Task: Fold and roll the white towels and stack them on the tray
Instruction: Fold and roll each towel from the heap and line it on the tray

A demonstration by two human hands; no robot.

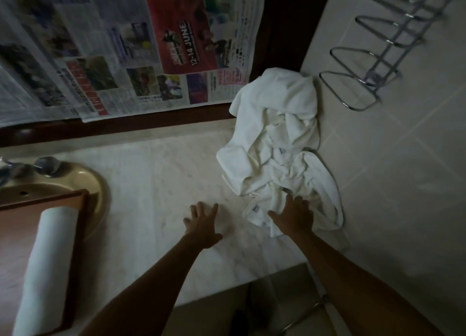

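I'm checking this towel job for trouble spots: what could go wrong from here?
1. The towel pile is tangled, so the right hand reaching into it may drag out several towels at once.
2. One edge lies near the counter front and could slip off.
3. The tray sits over the sink; stacking more rolls might tip it.

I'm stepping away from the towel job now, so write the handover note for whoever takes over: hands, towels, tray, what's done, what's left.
Left hand: open, fingers spread, over the bare marble counter, holding nothing.
Right hand: open, fingers on the near edge of the pile of white towels; no grip yet.
Pile: crumpled, unfolded, on the counter's right side against the tiled wall.
Done: one rolled towel lies on the wooden tray, at left over the sink.
Left: pull out a towel, fold, roll, stack on the tray; repeat through the pile.
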